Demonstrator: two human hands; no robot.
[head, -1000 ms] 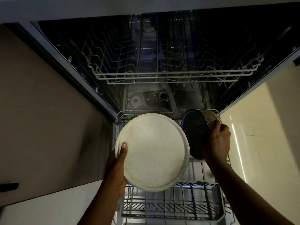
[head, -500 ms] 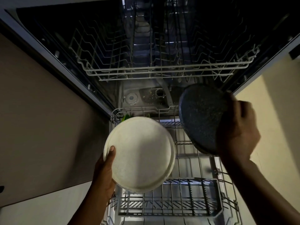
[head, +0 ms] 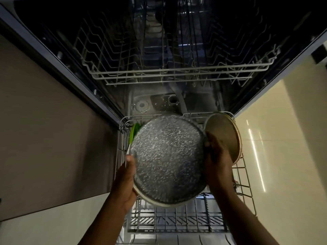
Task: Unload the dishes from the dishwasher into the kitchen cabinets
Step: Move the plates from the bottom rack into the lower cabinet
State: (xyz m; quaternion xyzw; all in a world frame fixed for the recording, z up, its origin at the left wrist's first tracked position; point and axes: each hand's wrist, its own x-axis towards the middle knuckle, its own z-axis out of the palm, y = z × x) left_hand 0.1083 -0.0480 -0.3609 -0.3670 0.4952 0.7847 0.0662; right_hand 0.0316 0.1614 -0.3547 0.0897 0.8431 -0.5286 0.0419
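Speckled dark plate (head: 168, 160) now stacked over white plate (head: 152, 200), both hands gripping

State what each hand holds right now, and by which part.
Left hand grips the left rim of the stacked dark speckled plate and cream plate. Right hand touches their right rim.

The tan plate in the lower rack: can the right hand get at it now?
Probably yes. The right hand sits right beside the tan plate, nothing between them, but it must first let go of the dark plate.
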